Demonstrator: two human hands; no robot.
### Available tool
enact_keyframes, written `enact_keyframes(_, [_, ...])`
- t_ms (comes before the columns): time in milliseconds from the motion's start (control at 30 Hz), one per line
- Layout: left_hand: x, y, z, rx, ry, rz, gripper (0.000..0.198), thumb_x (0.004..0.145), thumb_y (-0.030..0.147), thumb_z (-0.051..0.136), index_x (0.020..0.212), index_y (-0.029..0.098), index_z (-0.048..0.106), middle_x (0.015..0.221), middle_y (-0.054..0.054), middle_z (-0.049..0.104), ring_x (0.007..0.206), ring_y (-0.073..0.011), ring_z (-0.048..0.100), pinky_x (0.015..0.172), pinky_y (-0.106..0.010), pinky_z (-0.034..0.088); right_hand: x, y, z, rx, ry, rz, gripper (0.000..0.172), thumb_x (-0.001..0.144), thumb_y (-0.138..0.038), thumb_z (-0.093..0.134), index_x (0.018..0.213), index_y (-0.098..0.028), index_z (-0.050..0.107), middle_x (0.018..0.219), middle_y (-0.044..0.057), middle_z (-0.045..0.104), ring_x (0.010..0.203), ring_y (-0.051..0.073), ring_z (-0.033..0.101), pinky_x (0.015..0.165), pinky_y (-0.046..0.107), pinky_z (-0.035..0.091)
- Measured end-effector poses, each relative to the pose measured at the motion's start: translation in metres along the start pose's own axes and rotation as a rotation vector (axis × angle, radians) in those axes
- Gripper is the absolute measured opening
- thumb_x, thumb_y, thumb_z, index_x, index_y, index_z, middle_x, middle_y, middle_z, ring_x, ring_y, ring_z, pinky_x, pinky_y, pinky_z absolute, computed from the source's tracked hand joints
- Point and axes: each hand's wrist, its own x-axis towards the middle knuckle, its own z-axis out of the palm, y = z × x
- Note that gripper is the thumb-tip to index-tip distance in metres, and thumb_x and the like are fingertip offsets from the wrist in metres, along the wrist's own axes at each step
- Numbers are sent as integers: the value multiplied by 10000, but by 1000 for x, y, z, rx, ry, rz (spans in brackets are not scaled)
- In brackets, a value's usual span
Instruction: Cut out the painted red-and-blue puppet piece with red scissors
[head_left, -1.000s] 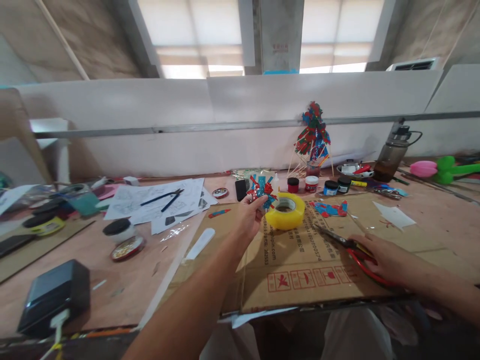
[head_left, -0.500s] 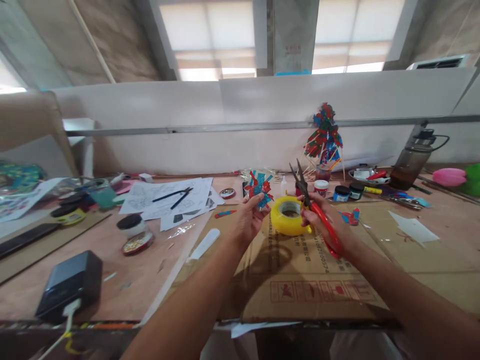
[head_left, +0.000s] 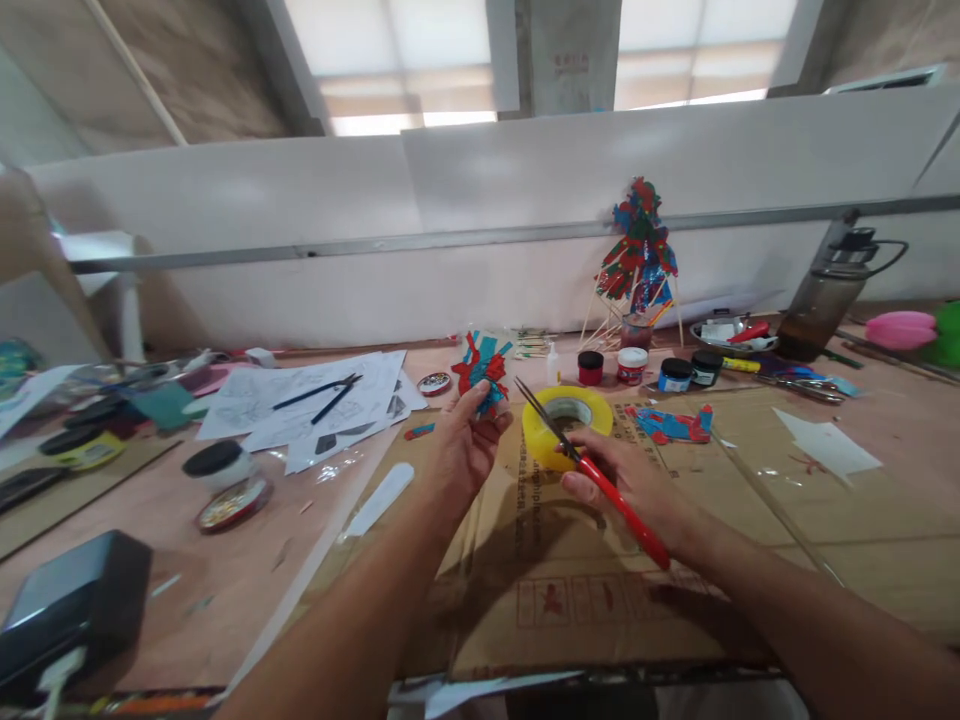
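My left hand point(head_left: 466, 445) pinches a red-and-blue painted cut-out figure point(head_left: 484, 375) between thumb and fingers, raised over the cardboard. Held in my right hand point(head_left: 626, 480) are red-handled long-nose pliers point(head_left: 611, 492), their slim jaws slightly parted and pointing up and left. The pliers pass in front of a yellow roll of tape point(head_left: 596, 410) on the cardboard sheet point(head_left: 540, 545). Just beyond my right hand lies another red-and-blue cut-out point(head_left: 671, 425). A small painted scrap point(head_left: 419, 431) is left of my left hand.
Paint jars point(head_left: 632, 366) line the back, beside painted figures on sticks point(head_left: 641, 240) in a cup. A dark bottle point(head_left: 829, 290) stands right. To the left are printed sheets point(head_left: 251, 395) with black tweezers-like tools point(head_left: 334, 398), a white jar point(head_left: 219, 467), and a black box point(head_left: 79, 610).
The view has shifted, moving things left in the picture. My right hand and the pliers have come lower, and the pliers' jaws look closer together. The cut-out beyond my right hand is more exposed.
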Motion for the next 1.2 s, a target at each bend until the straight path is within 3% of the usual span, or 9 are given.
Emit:
enact_keyframes(233, [1, 0, 0, 13, -48, 6, 272, 681, 216, 866, 804, 171, 628, 668, 39, 668, 520, -71, 592, 528, -185, 492, 0, -14, -1, 42, -70, 20, 509, 883, -579, 619, 1183, -173, 685, 1146, 119, 718, 1043, 292, 650, 937, 436, 496])
enact_keyframes(400, [-3, -5, 2, 107, -73, 4, 345, 638, 267, 905, 828, 180, 631, 644, 45, 657, 483, -61, 551, 458, -157, 438, 1, -13, -2, 102, -146, 149, 565, 882, -662, 573, 1132, -159, 645, 821, 43, 625, 658, 178, 588, 618, 320, 498])
enact_keyframes(500, [-4, -6, 2, 181, -96, 24, 387, 624, 339, 918, 822, 184, 625, 630, 44, 645, 473, -61, 532, 442, -157, 430, 1, -10, -1, 236, -168, 214, 590, 850, -706, 593, 1102, -174, 625, 742, -4, 547, 555, 132, 530, 520, 272, 450])
enact_keyframes(900, [-13, -9, 8, 277, -144, 26, 412, 603, 374, 913, 806, 180, 611, 622, 63, 601, 483, -64, 533, 456, -178, 413, -2, -19, -4, 307, -160, 186, 628, 814, -783, 581, 1019, -190, 614, 777, 7, 527, 563, 115, 504, 508, 254, 466])
enact_keyframes(1200, [-16, -13, 9, 299, -133, 11, 419, 629, 400, 894, 856, 174, 623, 665, 49, 618, 486, -68, 527, 473, -209, 380, -3, -15, -2, 285, -156, 217, 756, 761, -891, 515, 1010, -181, 587, 759, -6, 507, 571, 101, 462, 505, 228, 448])
